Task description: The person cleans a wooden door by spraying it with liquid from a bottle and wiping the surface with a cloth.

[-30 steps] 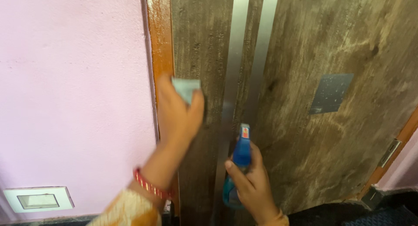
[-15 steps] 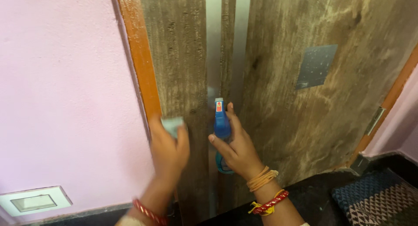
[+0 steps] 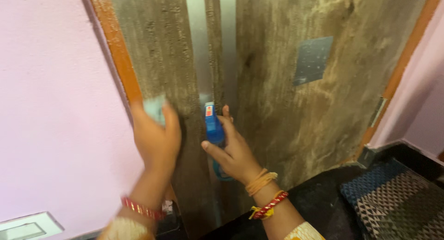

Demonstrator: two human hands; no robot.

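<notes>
Up close, the fingers of the left hand (image 3: 155,138) are curled over a small pale blue-green cloth (image 3: 154,108), pinning it flat against the wooden door (image 3: 277,129) near its left edge, just beside the orange door frame (image 3: 118,64). The grasp looks firm: the cloth shows only above the knuckles, so most of it sits under the palm. The right hand (image 3: 233,152) is wrapped around a blue spray bottle (image 3: 213,129), fingers clenched on its body and the nozzle end pointing up, close to the pair of pale metal strips (image 3: 199,46) that run down the door's middle.

To wipe well here, I judge the cloth should stay flat under the whole palm rather than bunched at the fingertips, with strokes following the grain down towards the door's bottom edge. The bottle is best held a little off the surface and aimed at the patch just beside the cloth, so the wiping hand meets the wet area without crossing the other wrist.

Further out, a grey square plate (image 3: 313,59) sits on the door's right half, a pink wall (image 3: 51,106) fills the left, and a woven mat (image 3: 393,198) lies at the floor's right corner.
</notes>
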